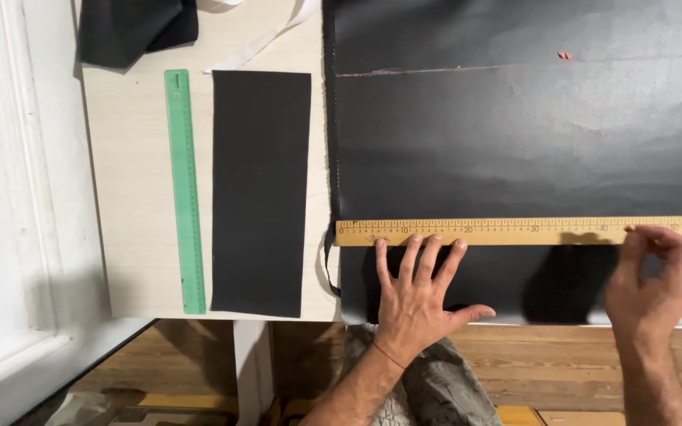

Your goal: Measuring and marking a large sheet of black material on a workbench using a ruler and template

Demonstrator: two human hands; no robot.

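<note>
A: Where does the wooden ruler point(526, 231) sit?

B: It lies flat across the big black sheet point(526, 142) in the right half of the frame, running from the sheet's left edge out past the right border. The sheet covers the right part of the bench point(132, 197).

A: How far along does the work look?

B: I'd judge it part done. A cut black strip point(261, 193) already lies by itself at centre left, just beside a green ruler point(185, 189). A faint reddish line point(436, 69) crosses the sheet near the top. Along the wooden ruler I can see no fresh mark or cut, so that line looks not yet made.

A: And the hands?

B: The left hand point(420, 296), lower centre, is spread flat and wide, palm down on the sheet, fingertips touching the ruler's near edge. The right hand point(657, 280), lower right, is loosely curled, thumb and forefinger pinched together at the ruler's edge; whether they pinch something small I cannot tell.

A: Anything else?

B: Dark folded cloth point(136, 28) at upper left, wooden floor point(546, 363) below.
</note>
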